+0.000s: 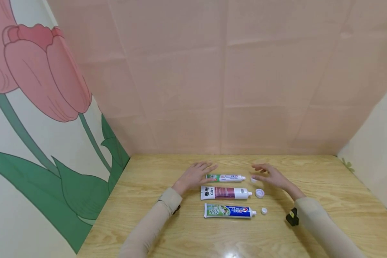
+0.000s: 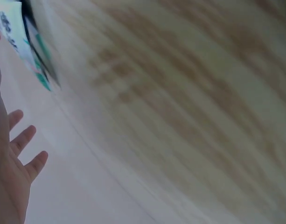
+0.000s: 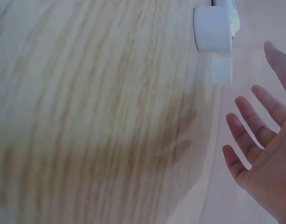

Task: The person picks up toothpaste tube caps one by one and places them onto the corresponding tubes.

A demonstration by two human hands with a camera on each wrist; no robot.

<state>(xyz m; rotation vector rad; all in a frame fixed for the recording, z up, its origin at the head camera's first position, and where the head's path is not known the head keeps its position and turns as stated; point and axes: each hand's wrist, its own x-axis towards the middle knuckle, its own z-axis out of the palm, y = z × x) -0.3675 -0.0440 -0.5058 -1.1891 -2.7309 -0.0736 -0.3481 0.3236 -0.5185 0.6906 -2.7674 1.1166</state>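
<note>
- From the head view, I see three uncapped toothpaste tubes lying in a row on a pale wood-grain table (image 1: 187,240): a slim green-and-white tube (image 1: 230,178) at the back, a white-and-maroon tube (image 1: 225,192) in the middle, a green-and-blue tube (image 1: 229,211) in front.
- A round white plastic cap sits beside each nozzle.
- The hands are apart: the left hand (image 1: 195,175) at the back tube's tail, the right hand (image 1: 273,177) by the rearmost cap (image 1: 253,180); I cannot tell if either touches.
- Left wrist view: fingers loosely spread, gripping nothing.
- Right wrist view: fingers fanned, clear of two white caps (image 3: 212,30).
</note>
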